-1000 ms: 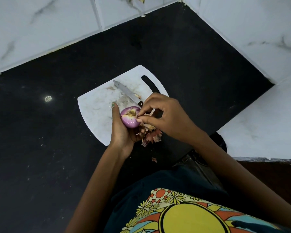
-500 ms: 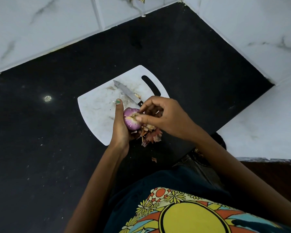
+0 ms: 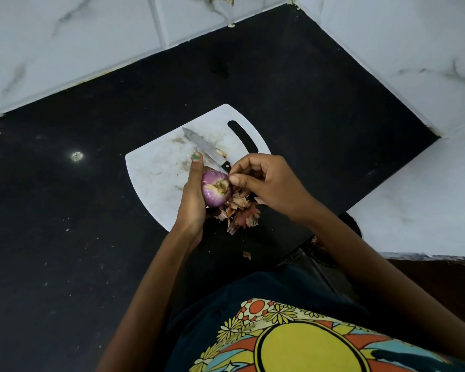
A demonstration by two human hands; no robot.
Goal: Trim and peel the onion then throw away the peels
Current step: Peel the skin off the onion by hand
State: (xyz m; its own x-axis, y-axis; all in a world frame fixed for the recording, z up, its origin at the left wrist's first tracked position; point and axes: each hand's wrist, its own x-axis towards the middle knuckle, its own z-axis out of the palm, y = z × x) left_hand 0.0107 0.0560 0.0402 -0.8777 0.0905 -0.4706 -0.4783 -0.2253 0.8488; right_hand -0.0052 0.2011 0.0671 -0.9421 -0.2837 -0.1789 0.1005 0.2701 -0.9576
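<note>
My left hand [image 3: 193,200] grips a purple onion [image 3: 215,188] above the near edge of the white cutting board [image 3: 156,170], its trimmed brownish end turned toward me. My right hand [image 3: 266,183] touches the onion's right side, thumb and forefinger pinched at its skin. Under both hands lies a heap of dry brown and reddish peels [image 3: 239,213]. A knife [image 3: 206,150] with a black handle rests on the board behind the onion, blade pointing away to the left.
The board lies on a black stone counter [image 3: 65,224] bounded by white marble-tiled walls [image 3: 65,44] at the back and right. One loose peel scrap [image 3: 246,255] lies on the counter near my body.
My left hand has turned the onion so its trimmed end faces me more. My right fingers shifted from the onion's front to its upper right side.
</note>
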